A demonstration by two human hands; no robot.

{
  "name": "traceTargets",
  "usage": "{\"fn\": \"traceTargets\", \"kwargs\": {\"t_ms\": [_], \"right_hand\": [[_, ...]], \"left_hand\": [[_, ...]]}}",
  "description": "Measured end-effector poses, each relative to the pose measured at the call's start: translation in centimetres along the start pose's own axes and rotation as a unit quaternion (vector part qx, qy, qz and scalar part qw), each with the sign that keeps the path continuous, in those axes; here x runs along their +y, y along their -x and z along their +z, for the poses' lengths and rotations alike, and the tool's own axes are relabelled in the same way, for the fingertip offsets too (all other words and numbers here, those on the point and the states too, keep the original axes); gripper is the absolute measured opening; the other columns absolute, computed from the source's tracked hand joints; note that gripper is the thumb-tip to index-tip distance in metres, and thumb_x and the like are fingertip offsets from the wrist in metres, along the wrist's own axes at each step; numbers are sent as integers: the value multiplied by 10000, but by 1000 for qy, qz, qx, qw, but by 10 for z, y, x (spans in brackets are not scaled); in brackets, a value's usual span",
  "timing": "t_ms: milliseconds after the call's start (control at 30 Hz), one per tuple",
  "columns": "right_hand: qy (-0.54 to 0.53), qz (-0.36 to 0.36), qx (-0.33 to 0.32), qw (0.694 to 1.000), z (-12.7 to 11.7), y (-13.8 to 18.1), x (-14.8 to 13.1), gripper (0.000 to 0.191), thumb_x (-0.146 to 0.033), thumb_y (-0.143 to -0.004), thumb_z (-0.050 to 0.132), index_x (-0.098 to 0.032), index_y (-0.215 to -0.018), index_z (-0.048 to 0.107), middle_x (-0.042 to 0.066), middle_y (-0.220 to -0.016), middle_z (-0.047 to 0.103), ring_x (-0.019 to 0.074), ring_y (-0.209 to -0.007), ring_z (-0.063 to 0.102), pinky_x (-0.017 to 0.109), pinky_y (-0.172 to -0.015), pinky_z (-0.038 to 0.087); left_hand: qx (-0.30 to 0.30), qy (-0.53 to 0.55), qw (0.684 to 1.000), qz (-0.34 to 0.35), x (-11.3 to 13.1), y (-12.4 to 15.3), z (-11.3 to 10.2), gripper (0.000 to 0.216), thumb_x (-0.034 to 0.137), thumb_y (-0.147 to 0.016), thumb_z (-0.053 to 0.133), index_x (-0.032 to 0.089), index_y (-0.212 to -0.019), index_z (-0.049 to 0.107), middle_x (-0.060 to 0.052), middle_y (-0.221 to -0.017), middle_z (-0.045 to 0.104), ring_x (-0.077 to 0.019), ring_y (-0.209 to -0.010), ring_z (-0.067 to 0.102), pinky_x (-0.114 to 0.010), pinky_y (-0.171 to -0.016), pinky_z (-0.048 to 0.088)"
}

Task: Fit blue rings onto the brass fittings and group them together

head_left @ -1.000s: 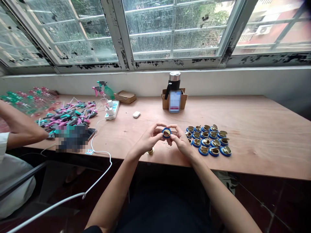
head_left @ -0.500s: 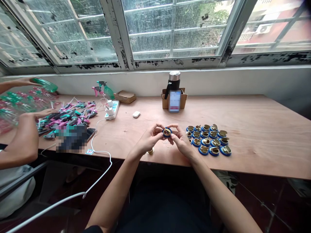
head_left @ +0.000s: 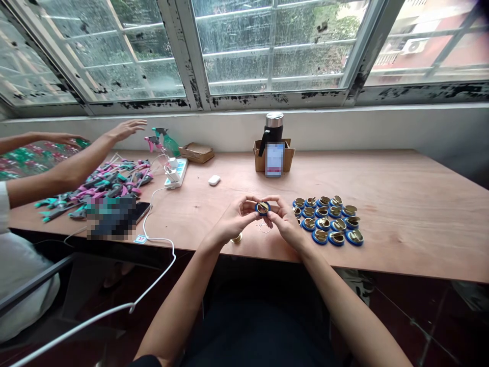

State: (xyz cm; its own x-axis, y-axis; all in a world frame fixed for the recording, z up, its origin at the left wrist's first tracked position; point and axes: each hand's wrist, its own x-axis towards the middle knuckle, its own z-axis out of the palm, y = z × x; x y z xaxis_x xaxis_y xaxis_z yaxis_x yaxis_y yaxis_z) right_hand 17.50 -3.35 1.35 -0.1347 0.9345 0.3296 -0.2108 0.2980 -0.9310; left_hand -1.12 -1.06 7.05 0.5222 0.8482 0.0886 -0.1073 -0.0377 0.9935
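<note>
A small round blue cap with a gold metal insert (head_left: 262, 208) is held above the wooden table's (head_left: 401, 204) front edge. My left hand (head_left: 231, 220) pinches it from the left and my right hand (head_left: 284, 220) pinches it from the right. Just right of my hands, several finished blue-and-gold caps (head_left: 328, 220) lie in rows. A loose gold piece (head_left: 237, 238) sits on the table below my left wrist. A thin wire ring (head_left: 264, 228) lies under my hands.
A co-worker's arm (head_left: 76, 163) reaches over a pile of pink and teal spray triggers (head_left: 103, 183) at the left. A white power strip (head_left: 174, 172) with a trailing cable, a white earbud case (head_left: 214, 180), a small cardboard box (head_left: 196, 152) and a flask in a box with a phone (head_left: 275, 150) stand behind.
My hands and the blue cap have stayed in place. The co-worker at the left has stretched an arm out over the spray triggers toward the window sill.
</note>
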Motion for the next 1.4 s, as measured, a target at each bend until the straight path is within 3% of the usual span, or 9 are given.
{"fn": "traceTargets", "kwargs": {"t_ms": [233,467,667,800,900,1000,1100,1233,1400], "right_hand": [[-7,-5,-12,1000,-1,1,2,315,-381,-971,693,-253,-1235,579,-15,-799,642,135,-631,521,274,-578,421],[-10,0,-9,1000,0,1,1,326,-414,-971,717,-228,-1200,580,-37,-728,610,137,-619,521,281,-589,421],[6,9,-7,1000,0,1,0,304,-468,-1001,691,-227,-1146,577,-41,-696,602,152,-641,547,289,-601,425],[14,12,-10,1000,-1,-1,1,347,-483,-1006,676,-234,-1205,538,-33,-765,628,142,-626,532,283,-583,417],[58,23,-17,998,-5,-1,-2,318,-438,-1012,670,-239,-1198,506,-61,-740,582,131,-607,494,271,-576,396],[129,53,-47,989,-11,1,-12,263,-397,-1027,640,-233,-1186,510,-70,-713,558,136,-612,490,271,-591,393],[250,75,-108,959,-17,6,-25,175,-366,-1037,617,-216,-1122,598,-52,-693,581,145,-615,516,284,-624,402],[414,104,-179,886,-21,12,-31,72,-272,-987,668,-201,-979,669,6,-745,687,173,-674,594,291,-646,396],[551,129,-179,805,-11,14,-23,55,-206,-978,636,-205,-968,690,77,-902,773,233,-818,692,305,-672,383]], "left_hand": [[-6,-17,1000,-7,-1,-1,-5,410,298,-851,859,150,-1164,640,-109,-1050,787,-209,-928,757,-363,-910,559],[-67,-56,996,6,5,4,-1,411,357,-923,806,202,-1205,550,-79,-1030,775,-234,-963,783,-380,-916,575],[-37,-66,997,-18,-3,2,-2,363,416,-929,791,192,-1125,584,-69,-950,764,-226,-923,771,-367,-888,567],[39,-84,995,-26,-3,1,-5,370,386,-891,826,165,-1117,633,-84,-1037,746,-194,-929,712,-336,-877,541],[103,-51,993,-32,-1,0,-8,380,367,-876,838,151,-1120,641,-101,-1148,713,-180,-953,689,-339,-906,535],[129,33,990,-40,-1,-2,-10,357,327,-874,838,153,-1107,631,-84,-1147,701,-159,-937,696,-329,-930,540],[131,173,973,-81,1,-5,-13,274,265,-914,780,152,-1115,633,-80,-1108,719,-135,-890,704,-291,-911,559],[150,313,923,-166,5,-10,-17,227,318,-1031,610,101,-1016,677,-103,-944,706,-122,-795,689,-219,-785,584],[158,370,900,-167,8,-11,-20,248,308,-1049,574,96,-990,689,-115,-937,713,-125,-783,684,-209,-753,598]]}}
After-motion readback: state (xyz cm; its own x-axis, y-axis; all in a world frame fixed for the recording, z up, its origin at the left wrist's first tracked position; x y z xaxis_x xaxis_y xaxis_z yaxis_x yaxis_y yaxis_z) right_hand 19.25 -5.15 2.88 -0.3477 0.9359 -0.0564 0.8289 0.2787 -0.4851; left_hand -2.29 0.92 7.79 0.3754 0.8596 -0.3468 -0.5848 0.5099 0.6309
